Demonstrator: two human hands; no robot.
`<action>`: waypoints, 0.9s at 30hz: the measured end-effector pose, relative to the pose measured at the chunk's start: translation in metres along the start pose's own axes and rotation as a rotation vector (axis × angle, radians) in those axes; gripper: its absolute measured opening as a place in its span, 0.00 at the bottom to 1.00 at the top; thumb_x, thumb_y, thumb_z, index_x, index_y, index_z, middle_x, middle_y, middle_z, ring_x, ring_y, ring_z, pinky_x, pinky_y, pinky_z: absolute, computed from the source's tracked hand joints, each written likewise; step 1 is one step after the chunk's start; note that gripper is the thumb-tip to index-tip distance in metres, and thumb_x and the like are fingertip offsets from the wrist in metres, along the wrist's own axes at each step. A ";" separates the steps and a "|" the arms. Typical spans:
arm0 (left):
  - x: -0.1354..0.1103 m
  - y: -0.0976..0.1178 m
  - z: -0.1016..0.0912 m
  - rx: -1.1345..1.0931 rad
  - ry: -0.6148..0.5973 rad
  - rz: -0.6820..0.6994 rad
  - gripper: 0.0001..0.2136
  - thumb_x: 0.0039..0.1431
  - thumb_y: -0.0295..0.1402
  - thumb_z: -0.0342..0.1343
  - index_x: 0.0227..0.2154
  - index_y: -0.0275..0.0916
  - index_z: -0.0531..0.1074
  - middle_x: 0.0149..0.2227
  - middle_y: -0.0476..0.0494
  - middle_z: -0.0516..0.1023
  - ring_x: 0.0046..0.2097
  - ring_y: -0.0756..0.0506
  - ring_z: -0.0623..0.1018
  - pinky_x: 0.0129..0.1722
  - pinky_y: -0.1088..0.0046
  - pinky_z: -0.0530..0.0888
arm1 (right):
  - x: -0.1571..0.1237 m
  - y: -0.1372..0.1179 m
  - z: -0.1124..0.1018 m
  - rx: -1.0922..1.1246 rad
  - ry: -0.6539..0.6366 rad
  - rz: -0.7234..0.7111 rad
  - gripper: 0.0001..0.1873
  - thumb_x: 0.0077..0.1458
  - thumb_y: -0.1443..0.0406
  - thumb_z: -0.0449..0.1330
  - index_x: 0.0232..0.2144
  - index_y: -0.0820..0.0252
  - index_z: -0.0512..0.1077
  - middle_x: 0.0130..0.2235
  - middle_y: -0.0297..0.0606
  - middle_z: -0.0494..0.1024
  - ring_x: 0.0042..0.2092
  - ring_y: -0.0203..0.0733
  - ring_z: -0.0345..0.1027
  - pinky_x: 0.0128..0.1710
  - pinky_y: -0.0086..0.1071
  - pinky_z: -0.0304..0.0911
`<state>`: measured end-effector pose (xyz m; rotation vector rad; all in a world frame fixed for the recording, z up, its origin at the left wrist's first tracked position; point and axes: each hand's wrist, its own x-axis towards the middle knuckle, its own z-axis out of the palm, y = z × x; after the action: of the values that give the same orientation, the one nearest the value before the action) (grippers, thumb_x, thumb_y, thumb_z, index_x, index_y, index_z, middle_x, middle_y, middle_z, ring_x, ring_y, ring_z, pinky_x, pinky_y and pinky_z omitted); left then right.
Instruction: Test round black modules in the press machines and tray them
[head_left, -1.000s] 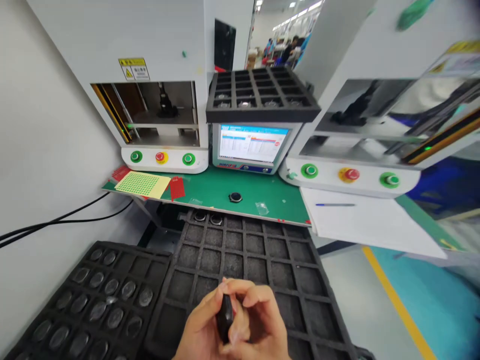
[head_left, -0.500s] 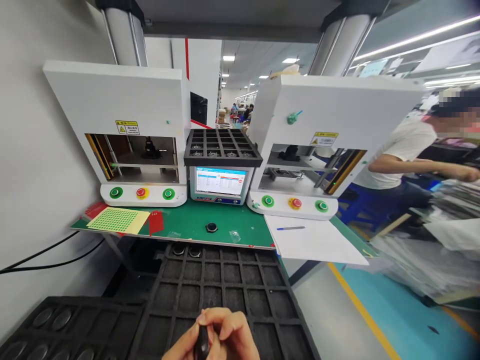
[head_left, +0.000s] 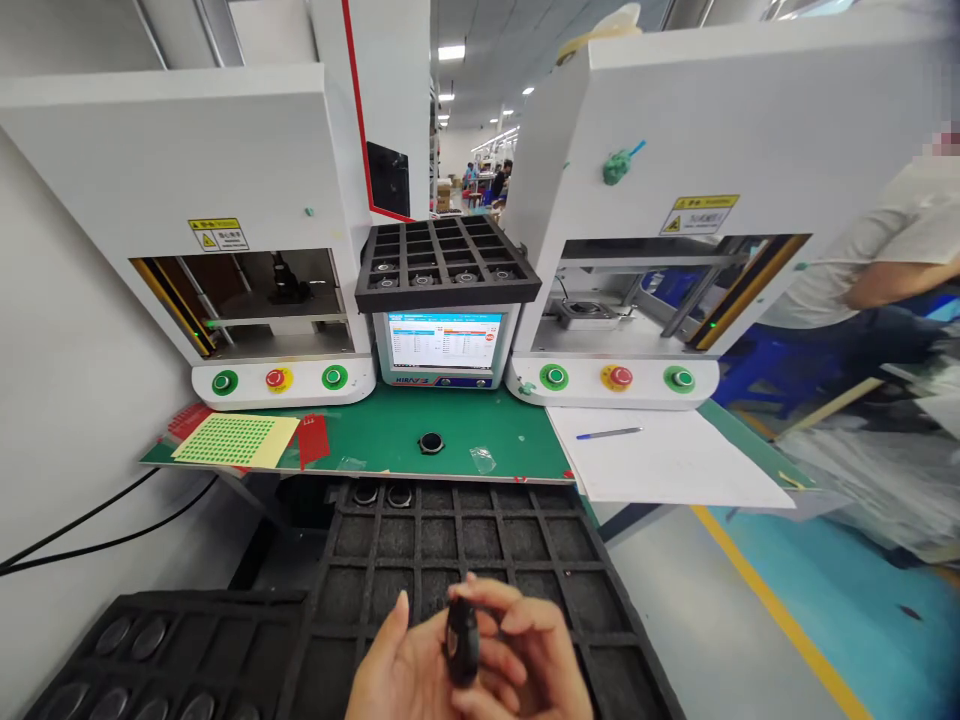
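Observation:
A round black watch case (head_left: 462, 642) is held on edge above the large black foam tray (head_left: 480, 545). My right hand (head_left: 544, 645) grips it between thumb and fingers. Close on its left, my left hand (head_left: 401, 655) is open with the palm turned up and the thumb raised; its fingers are partly hidden behind the case. Another round watch case (head_left: 431, 443) lies on the green table (head_left: 382, 425). At the tray's far left corner, two similar round pieces (head_left: 400, 494) sit in compartments.
White press machines flank a screen (head_left: 442, 340) with a partitioned tray (head_left: 450, 293) on top. A second foam tray (head_left: 206, 640) with round pieces is at lower left. Paper (head_left: 675, 460) with a pen (head_left: 609, 433) and a green-dotted sheet (head_left: 236, 440) lie on the table. A person sits at right.
The view has moved closer to the machines. My hands have shifted right; my left thumb has come off the watch case, which stays in my right hand. The right press's upper plate now appears raised.

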<state>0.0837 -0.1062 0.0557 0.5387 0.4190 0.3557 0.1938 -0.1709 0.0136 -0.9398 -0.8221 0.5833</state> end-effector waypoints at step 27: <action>0.210 0.104 -0.113 1.905 0.758 0.911 0.14 0.56 0.32 0.52 0.44 0.34 0.68 0.46 0.29 0.74 0.50 0.32 0.73 0.50 0.49 0.73 | 0.436 0.043 -0.192 -1.410 -0.027 -0.037 0.14 0.63 0.61 0.59 0.48 0.62 0.71 0.50 0.42 0.74 0.51 0.46 0.71 0.51 0.47 0.68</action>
<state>0.1880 0.1141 -0.0348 2.5341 1.2219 1.0134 0.5946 0.0856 0.0648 -2.1705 -1.2707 -0.1288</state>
